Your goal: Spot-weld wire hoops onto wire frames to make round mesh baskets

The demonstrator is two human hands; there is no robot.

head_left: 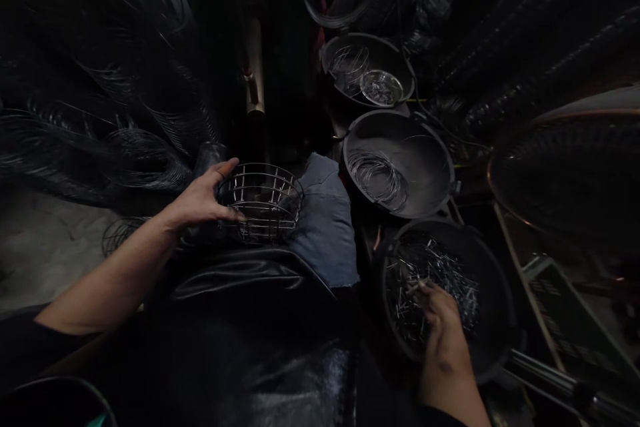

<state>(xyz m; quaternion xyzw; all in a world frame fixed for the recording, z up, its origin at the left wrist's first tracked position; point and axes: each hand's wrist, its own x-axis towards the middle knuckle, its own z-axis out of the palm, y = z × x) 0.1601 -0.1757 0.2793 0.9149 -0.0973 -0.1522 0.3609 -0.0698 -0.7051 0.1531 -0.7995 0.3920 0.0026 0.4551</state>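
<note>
My left hand (207,197) grips the side of a round wire basket (265,203), its thumb and fingers spread around the rim and bars. The basket rests above my lap, beside a denim-covered knee (325,220). Over a dark pan (500,333) at the lower right, my right hand (437,303) reaches down among short, shiny metal wire pieces (450,267). Its fingers are drawn together in a pinch, and whatever lies between them is too small and dim to make out.
Behind that pan stands a second pan (430,160) with a coil of thin wire (377,177). A farther pan (335,47) holds a small dish (383,88) of metal bits and wire rings. Wire bundles (165,140) hang at the left. A black apron (250,333) covers my lap.
</note>
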